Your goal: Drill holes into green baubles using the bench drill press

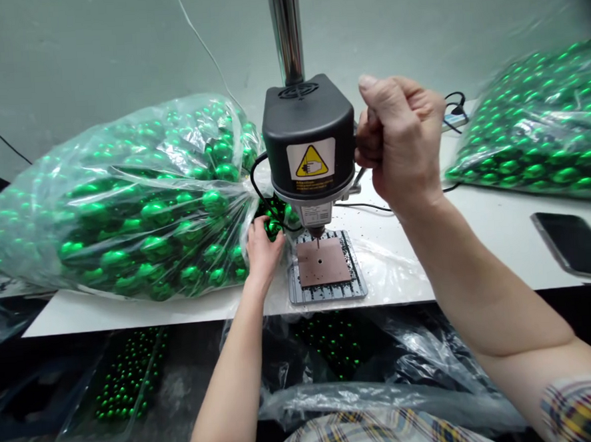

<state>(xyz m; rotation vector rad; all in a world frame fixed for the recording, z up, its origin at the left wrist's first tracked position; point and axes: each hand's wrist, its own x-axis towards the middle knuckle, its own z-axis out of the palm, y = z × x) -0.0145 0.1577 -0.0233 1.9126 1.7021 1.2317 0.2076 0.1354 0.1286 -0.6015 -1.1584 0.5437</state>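
Note:
My right hand point(401, 134) is closed in a fist beside the black motor housing of a small bench drill press point(309, 123), gripping its feed lever, which is mostly hidden. At the mouth of a clear plastic bag point(138, 190), my left hand point(266, 249) curls its fingers around a shiny green ball point(272, 228). Under the drill bit lies a square brownish plate point(311, 270) with a small dark hole in its middle. It rests on the slotted metal base point(357, 290), strewn with dark shavings. The bit's tip is above the plate.
Another bag of green balls point(545, 126) stands at the right, with a phone point(577, 244) in front of it on the white table point(482, 256). Below the table edge are a clear bin point(95, 420) with green balls and a plastic sheet point(386, 399) over my lap.

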